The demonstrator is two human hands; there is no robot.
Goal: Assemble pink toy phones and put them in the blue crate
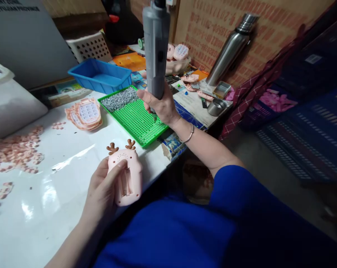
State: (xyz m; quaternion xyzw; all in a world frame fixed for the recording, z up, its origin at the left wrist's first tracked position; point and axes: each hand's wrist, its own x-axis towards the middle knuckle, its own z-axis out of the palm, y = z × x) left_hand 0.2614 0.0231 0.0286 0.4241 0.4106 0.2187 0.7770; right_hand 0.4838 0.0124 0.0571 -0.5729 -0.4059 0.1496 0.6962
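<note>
My left hand (103,184) grips a pink toy phone (135,167) with brown antlers, its back facing up. The thumb lies across the back, beside an open battery compartment; screw holes show near the corners. My right hand (164,106) is wrapped round a grey electric screwdriver (156,52), held upright with its lower end over a green perforated tray (135,121). Small silvery screws (119,99) are heaped at the tray's far left side. Whether the screwdriver's tip touches a screw I cannot tell.
Left of the tray lie stacked pink keypad shells (86,113) and a pile of small pink pieces (20,150). Behind stand a blue bin (101,76) and a white basket (89,46). A steel bottle (230,52) and a metal cup (216,108) are at the right.
</note>
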